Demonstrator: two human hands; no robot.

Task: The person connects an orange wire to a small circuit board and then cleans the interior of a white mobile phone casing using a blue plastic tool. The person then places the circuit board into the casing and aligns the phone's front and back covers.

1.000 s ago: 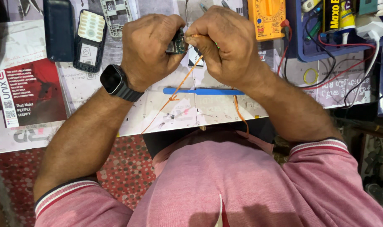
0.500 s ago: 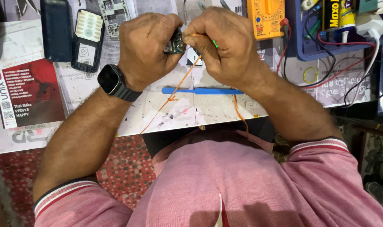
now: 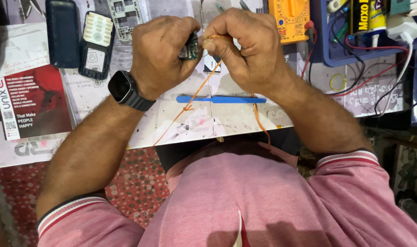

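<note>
the left hand (image 3: 165,48) is curled tight around a small circuit board (image 3: 189,47), which sits between its thumb and fingertips, above the bench (image 3: 149,123). the right hand (image 3: 245,45) is closed too, thumb and forefinger pinched on a thin orange wire (image 3: 197,91) right at the board's edge. the wire trails down across a blue pry tool (image 3: 222,99). a watch (image 3: 124,89) is on the left wrist.

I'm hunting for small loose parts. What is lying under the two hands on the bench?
Under the left hand and right hand, a blue plastic pry tool lies on the paper-covered bench, crossed by an orange wire. Anything directly beneath the hands is covered.
</note>
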